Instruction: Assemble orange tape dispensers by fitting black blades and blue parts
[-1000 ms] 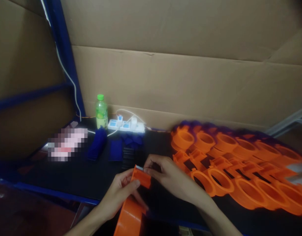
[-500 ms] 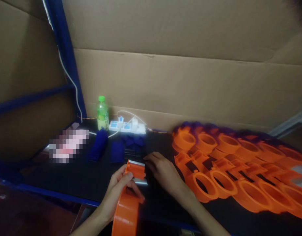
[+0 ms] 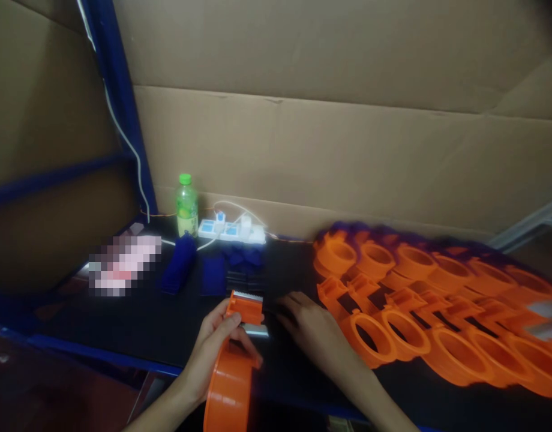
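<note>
My left hand [image 3: 215,348] is closed around an orange tape dispenser [image 3: 228,390], its round body hanging down toward me. A serrated metal blade [image 3: 248,296] runs along the dispenser's top edge, and a flat shiny metal strip [image 3: 257,330] shows just below its head. Just right of that head, apart from it, my right hand [image 3: 309,327] hovers low over the black tabletop with bent fingers drawn together. Its fingertips are dark and blurred, so what they pinch, if anything, cannot be made out.
Rows of orange tape dispensers [image 3: 370,339] fill the right side of the black table [image 3: 136,327]. Behind my hands are dark blue pieces [image 3: 213,276], a blue bundle [image 3: 179,264], a white power strip [image 3: 231,230] and a green-capped bottle [image 3: 186,207]. A cardboard wall [image 3: 303,150] stands behind.
My right hand has moved a little to the right, away from the dispenser's head. My left hand keeps its hold on the dispenser, nearly still.
</note>
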Tool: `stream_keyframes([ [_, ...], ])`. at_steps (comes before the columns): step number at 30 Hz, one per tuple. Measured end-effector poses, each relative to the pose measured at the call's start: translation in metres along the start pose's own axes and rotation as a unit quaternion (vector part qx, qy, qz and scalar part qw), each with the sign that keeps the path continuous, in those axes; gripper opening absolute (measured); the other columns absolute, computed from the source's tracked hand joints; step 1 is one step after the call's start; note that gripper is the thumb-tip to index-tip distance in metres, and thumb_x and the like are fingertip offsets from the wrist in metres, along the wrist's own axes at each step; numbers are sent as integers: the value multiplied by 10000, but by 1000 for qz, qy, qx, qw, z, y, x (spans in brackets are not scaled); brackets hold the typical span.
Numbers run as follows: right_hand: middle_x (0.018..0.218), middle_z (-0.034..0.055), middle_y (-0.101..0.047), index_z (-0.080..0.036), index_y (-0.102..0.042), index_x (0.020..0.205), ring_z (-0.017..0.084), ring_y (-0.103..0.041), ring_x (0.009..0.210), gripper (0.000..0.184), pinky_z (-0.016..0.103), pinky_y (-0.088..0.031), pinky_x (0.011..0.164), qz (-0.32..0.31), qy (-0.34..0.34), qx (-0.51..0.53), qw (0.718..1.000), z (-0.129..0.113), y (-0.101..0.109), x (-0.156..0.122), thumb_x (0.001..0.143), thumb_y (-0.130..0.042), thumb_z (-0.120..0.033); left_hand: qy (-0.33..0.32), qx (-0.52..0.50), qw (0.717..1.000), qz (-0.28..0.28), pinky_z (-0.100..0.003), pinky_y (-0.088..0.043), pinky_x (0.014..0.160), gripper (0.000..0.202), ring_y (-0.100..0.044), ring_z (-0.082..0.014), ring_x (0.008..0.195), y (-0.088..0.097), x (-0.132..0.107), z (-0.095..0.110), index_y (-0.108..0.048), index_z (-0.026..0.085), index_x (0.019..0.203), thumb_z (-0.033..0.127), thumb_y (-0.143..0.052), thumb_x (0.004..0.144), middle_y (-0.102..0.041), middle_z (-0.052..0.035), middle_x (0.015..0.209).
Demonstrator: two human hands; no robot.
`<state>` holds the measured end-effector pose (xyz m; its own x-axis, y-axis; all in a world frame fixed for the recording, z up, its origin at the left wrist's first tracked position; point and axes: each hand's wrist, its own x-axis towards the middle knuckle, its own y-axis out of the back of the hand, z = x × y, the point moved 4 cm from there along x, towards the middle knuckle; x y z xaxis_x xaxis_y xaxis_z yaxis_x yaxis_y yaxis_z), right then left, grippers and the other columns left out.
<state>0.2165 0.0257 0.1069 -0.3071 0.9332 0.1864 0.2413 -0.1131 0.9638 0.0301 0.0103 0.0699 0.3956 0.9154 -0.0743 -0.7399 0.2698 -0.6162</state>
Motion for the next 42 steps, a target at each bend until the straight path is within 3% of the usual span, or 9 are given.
stream_keyframes([
  [4,1038,59,-691,-231,-704,1108,189,-690,845,247,293,-542,699,12,0,-20,1000,9,7,-16,913,-558,-193,0,4,1000,-1,-269,-523,551,344,-706,-218,542,-5,-5,5,-596,125,1185,359,-571,934,-699,-47,543],
  [8,1042,55,-700,-250,-693,1130,202,-698,836,252,308,-552,672,59,-10,-12,998,13,32,-29,932,-539,-273,0,14,1000,1,-270,-519,542,354,-707,-223,537,-2,-3,2,-600,126,1179,370,-579,924,-707,-54,553],
  [12,977,50,-697,-243,-673,1098,169,-678,780,225,270,-548,640,106,-12,86,991,-2,60,-36,933,-571,-357,1,21,1000,-2,-271,-515,532,354,-706,-228,532,2,1,-4,-599,124,1171,377,-574,925,-711,-62,554],
  [15,938,46,-683,-239,-667,1062,155,-659,766,190,246,-535,619,116,4,147,982,-21,67,-35,927,-597,-353,3,24,1000,-8,-258,-503,517,351,-706,-224,531,1,2,-4,-590,127,1176,376,-571,929,-719,-67,569],
  [20,1024,55,-677,-245,-674,1078,179,-661,935,171,290,-548,802,125,47,172,976,-40,54,-25,941,-587,-297,5,19,1000,-13,-248,-499,507,326,-710,-220,530,-1,0,-4,-581,142,1151,375,-581,923,-738,-74,615],
  [24,1043,70,-660,-242,-683,1099,189,-647,962,189,301,-543,776,134,57,152,978,-44,42,-20,960,-564,-290,6,2,1000,-20,-254,-514,516,254,-715,-218,528,-1,0,-7,-579,163,1088,355,-589,923,-732,-55,606],
  [35,992,84,-684,-180,-667,1148,196,-629,919,225,312,-527,762,195,57,93,975,-57,21,-21,981,-535,-252,-11,21,1000,-13,-235,-511,529,295,-728,-208,549,-6,0,-4,-567,157,1146,330,-620,913,-735,-48,614],
  [42,993,88,-704,-177,-685,1124,190,-646,907,239,298,-507,742,193,59,77,976,-66,26,-13,991,-519,-287,-11,11,1000,-2,-258,-513,535,336,-736,-233,566,-1,1,-7,-546,174,1174,356,-625,903,-733,-43,630],
])
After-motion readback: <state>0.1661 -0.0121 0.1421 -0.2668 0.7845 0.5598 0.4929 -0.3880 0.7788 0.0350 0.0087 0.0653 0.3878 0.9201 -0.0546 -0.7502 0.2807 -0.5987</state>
